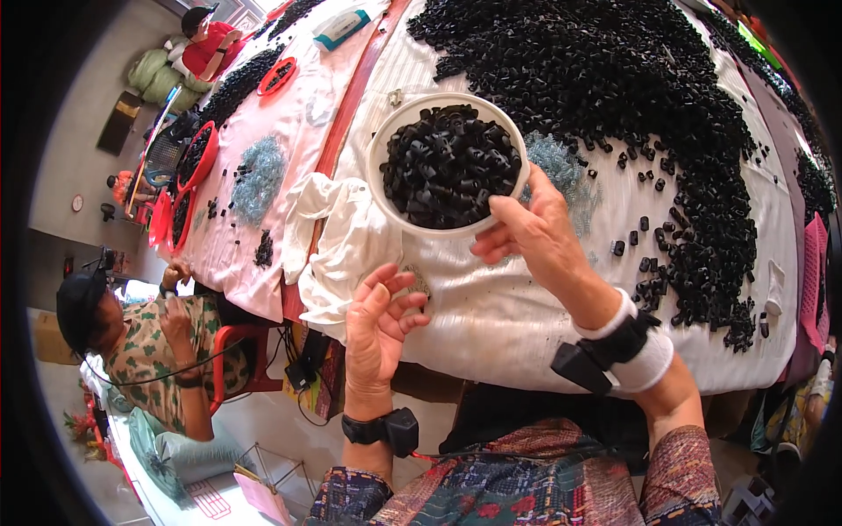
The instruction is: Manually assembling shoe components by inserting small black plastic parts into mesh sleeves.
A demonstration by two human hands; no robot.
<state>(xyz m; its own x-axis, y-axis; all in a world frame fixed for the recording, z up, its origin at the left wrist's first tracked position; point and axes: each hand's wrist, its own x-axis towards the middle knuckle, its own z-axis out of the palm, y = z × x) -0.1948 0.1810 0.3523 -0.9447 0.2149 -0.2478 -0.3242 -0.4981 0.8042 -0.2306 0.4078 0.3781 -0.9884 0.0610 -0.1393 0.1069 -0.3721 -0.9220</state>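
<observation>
A round white bowl [382, 195] full of small black plastic parts [452, 162] is in front of me, over the cloth-covered table. My right hand [535, 223] grips its lower right rim, thumb on top and fingers beneath. Nearer to me and left of the bowl, my left hand [383, 307] is raised palm up with its fingers apart and slightly curled; nothing is in it. Beside that hand lies a crumpled white cloth [338, 223]. Behind the bowl's right side is a pile of thin clear-bluish pieces [557, 167], partly hidden by my right hand.
A large heap of black parts [596, 61] spreads over the far and right table, with loose ones scattered nearer. Left, a pink-covered table [263, 294] bears red baskets [203, 158] and another bluish pile [259, 180]. A person in a patterned shirt [167, 342] sits there; another wears red [206, 53].
</observation>
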